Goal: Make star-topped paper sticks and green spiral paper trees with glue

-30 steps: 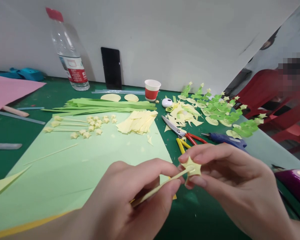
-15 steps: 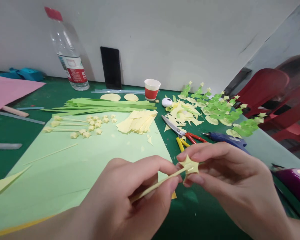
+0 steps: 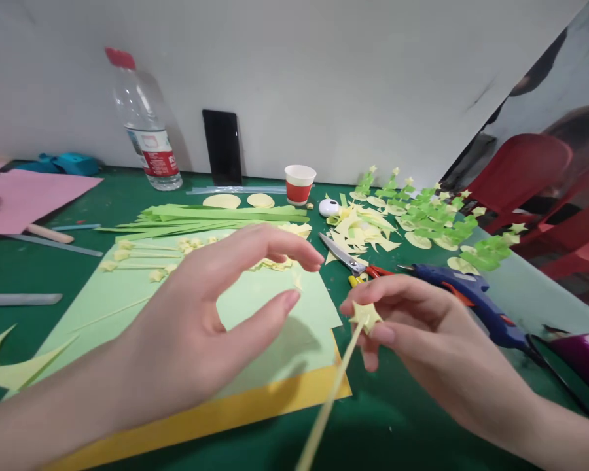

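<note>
Between the thumb and fingers of my right hand [image 3: 422, 340] is a pale yellow paper star [image 3: 366, 317]. A thin yellow paper stick [image 3: 328, 405] is joined to the star and slants down toward me. My left hand [image 3: 226, 301] is open above the light green paper sheet [image 3: 294, 340], thumb and fingers apart, touching nothing. Several small paper stars [image 3: 191, 244] and star-tipped sticks [image 3: 144, 255] lie on the sheet, partly covered by my left hand. Behind its fingers, a pile of yellow paper pieces [image 3: 275, 263] is mostly hidden.
Scissors [image 3: 346, 255] and a blue glue gun [image 3: 471, 294] lie beyond my right hand. Finished green paper plants [image 3: 432, 219] stand at the back right. A bottle [image 3: 152, 147], phone [image 3: 223, 147] and paper cup [image 3: 299, 185] stand along the wall. Green strips [image 3: 216, 216] lie behind the sheet.
My left hand has let go of the stick and moved up and left, its fingers spreading. The star stays in my right hand, with the stick now pointing more steeply downward.
</note>
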`<state>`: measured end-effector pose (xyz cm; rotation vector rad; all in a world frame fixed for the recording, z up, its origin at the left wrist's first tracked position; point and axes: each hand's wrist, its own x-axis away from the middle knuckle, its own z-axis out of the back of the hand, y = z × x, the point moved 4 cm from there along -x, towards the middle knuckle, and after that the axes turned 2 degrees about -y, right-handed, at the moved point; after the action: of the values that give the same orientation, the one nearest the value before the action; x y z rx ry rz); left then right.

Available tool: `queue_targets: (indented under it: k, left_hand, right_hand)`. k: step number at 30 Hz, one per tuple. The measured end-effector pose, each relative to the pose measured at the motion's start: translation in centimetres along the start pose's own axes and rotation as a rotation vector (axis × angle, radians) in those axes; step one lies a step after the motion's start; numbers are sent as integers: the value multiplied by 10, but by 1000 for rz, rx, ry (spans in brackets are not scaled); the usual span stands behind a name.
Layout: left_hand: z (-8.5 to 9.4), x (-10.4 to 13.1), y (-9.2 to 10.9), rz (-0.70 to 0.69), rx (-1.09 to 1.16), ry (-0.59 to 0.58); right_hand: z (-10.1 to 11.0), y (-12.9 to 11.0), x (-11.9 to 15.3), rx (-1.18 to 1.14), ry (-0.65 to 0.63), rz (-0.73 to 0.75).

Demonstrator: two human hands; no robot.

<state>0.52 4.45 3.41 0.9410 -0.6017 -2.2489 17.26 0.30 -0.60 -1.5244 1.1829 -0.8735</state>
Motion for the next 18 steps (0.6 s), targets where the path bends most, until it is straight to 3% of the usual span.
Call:
queue_targets:
  k: [3,6,18]
  left_hand:
    - [-6,-1,6,-122,-11,-133]
    - [-14,3,13,-169,22,-228]
    - [-23,6,14,-174,-24,-206]
  right_hand:
    - [-5,10,-4,-200,-132,-142]
    - [-7,16,-7,-312,-161,-189]
    - [-9,30,-12,-368,-228,-244]
